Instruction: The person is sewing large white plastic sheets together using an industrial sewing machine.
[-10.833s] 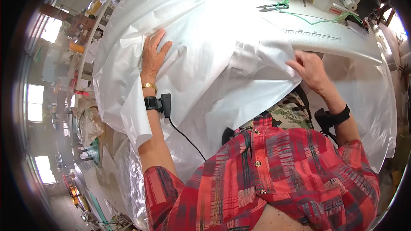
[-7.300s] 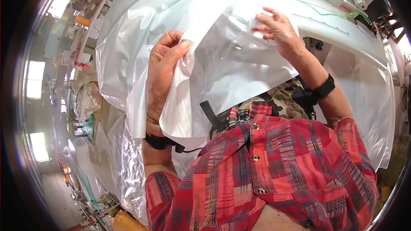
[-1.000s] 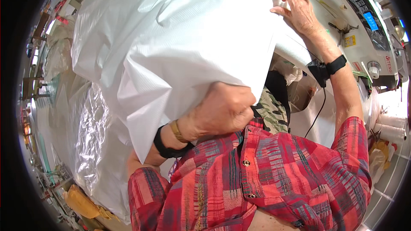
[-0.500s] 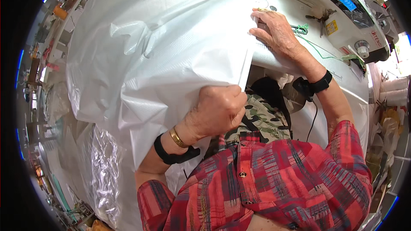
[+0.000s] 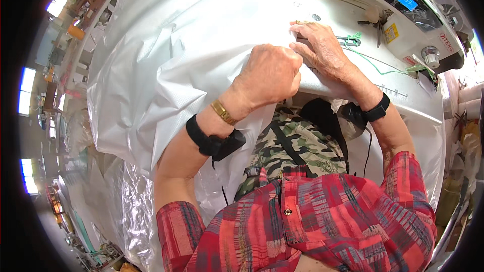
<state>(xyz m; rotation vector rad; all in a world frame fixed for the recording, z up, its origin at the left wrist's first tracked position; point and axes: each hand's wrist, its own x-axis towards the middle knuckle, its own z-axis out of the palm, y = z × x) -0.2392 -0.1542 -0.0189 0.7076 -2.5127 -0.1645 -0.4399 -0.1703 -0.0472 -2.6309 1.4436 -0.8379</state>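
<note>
A large white plastic sheet [image 5: 166, 65] spreads in folds over the left side of the sewing table. Gripping its right edge, my left hand [image 5: 269, 73] is closed in a fist, with bunched sheet trailing below the wrist. Just beyond, my right hand [image 5: 322, 48] pinches the sheet's edge between thumb and fingers, close to the sewing machine [image 5: 418, 35]. The two hands are almost touching. The bit of edge between the right fingertips is mostly hidden. Both wrists carry black straps.
Right of my right hand lie small scissors or snips with green thread [image 5: 349, 41] on the white table [image 5: 388, 78]. A printed ruler scale runs along its front edge. Crinkled clear plastic [image 5: 135, 211] hangs at lower left. A dark cable dangles below the right wrist.
My left hand has moved up and away from my body along the sheet's edge, up to my right hand. The sheet has bunched into more folds. My right hand has stayed nearly in place.
</note>
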